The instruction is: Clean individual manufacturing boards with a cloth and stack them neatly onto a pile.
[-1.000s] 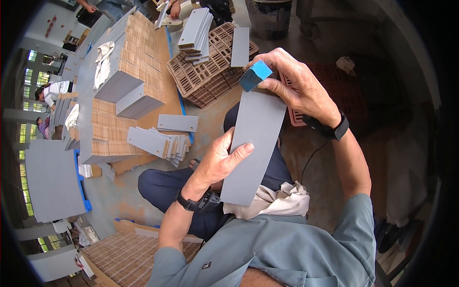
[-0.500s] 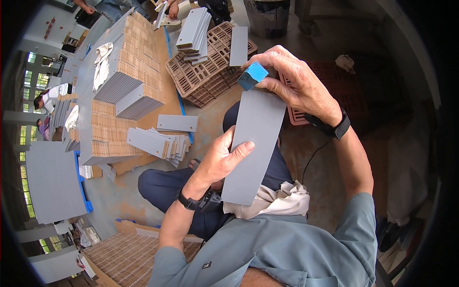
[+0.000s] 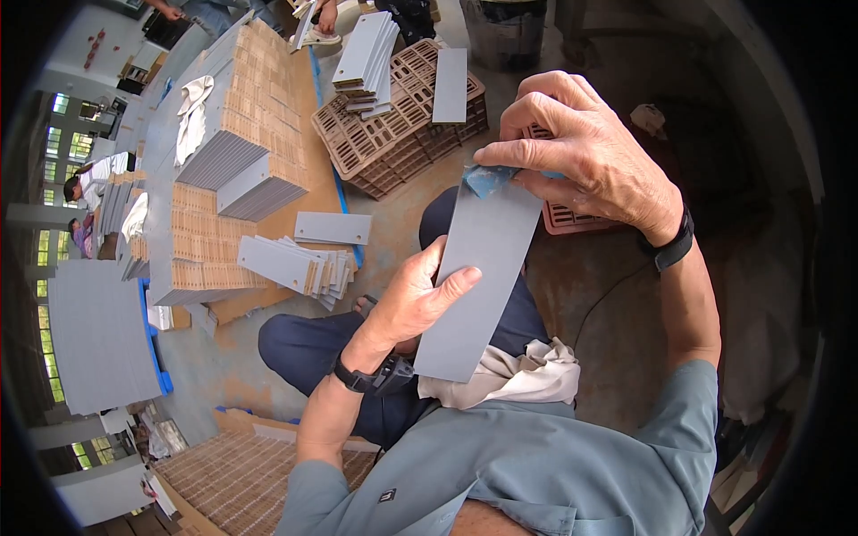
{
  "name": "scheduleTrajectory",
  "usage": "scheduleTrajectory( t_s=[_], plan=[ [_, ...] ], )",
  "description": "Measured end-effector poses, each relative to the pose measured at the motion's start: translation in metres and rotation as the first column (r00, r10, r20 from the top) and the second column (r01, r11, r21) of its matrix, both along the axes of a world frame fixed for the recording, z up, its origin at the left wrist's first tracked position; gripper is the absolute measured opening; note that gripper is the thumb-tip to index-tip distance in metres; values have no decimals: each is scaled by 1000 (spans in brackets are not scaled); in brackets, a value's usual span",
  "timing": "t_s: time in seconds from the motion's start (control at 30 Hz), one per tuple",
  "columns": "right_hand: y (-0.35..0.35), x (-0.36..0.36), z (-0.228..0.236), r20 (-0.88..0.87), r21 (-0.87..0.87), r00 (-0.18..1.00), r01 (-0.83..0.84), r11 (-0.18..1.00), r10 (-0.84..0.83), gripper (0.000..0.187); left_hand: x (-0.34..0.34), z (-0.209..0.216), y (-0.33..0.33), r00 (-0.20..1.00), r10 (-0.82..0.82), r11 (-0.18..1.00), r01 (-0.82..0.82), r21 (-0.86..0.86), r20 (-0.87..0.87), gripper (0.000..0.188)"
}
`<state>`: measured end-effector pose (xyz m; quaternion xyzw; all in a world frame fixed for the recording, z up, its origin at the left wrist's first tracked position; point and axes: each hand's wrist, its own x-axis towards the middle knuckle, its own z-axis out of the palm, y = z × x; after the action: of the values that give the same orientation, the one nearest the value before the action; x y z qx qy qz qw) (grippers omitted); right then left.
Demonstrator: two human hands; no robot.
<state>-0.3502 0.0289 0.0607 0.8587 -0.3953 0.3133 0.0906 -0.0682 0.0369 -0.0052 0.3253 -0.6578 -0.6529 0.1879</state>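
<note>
One crumpled cream fabric cloth (image 3: 527,373) lies across the lap, nearest the body. Overlapping it in view: the lower end of a smooth, matte grey rectangular panel (image 3: 478,277), held slantwise above the legs. Left hand (image 3: 407,308): clamped on the panel's left edge, thumb flat on the upper face, most other fingers hidden behind. Right hand (image 3: 594,161): fingers curled closely about a small blue block (image 3: 488,181), spongy in look and largely covered. Block is at the panel's far end, seemingly against the face; exact thumb contact cannot be told.

Beyond the left knee: fanned loose grey panels (image 3: 275,265), tan edges exposed. Farther out, a slotted brown plastic crate (image 3: 357,147) carries an uneven pile of grey panels (image 3: 365,54), some with a small round hole, and one separate grey panel (image 3: 450,85). Left of the crate, tall tan-edged grey stacks (image 3: 259,98); a rumpled white cloth (image 3: 191,121) drapes over them. Farthest: a dark, smudged, round-sided bin (image 3: 505,37).
</note>
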Motion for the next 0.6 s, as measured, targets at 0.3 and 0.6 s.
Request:
scheduleTrajectory(
  t_s=[0.3,0.6],
  plan=[
    [-35,-4,-21,-22,-123,967,250,961,-254,36,2,-4,1,1000,20,1000,-20,2,1,44],
    [-6,-23,-36,205,42,910,359,932,-360,33,16,-7,-4,994,99,995,-100,-24,-47,45]
  ],
)
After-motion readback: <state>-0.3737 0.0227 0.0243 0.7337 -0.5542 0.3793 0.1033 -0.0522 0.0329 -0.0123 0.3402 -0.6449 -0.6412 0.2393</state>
